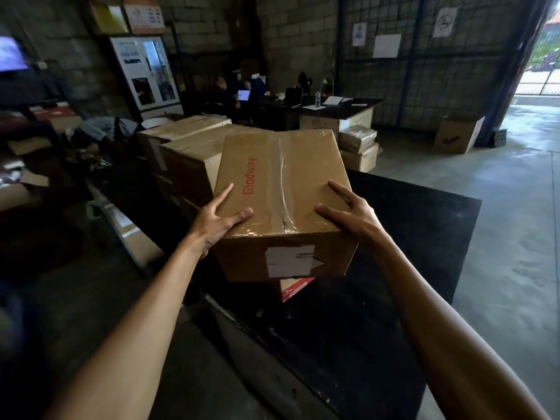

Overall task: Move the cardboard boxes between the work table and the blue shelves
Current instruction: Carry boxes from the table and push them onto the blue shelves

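Left hand [216, 221] and right hand [348, 212], fingers spread, clasp 1 taped, seemingly "Glodway"-printed cardboard box [281, 189].

One view only, from the wearer's head, wide-angle, tilted forward and down along both outstretched forearms. It sits close over the black work table [409, 237], while the lens edges bend outward to take in the far block wall [297, 40].
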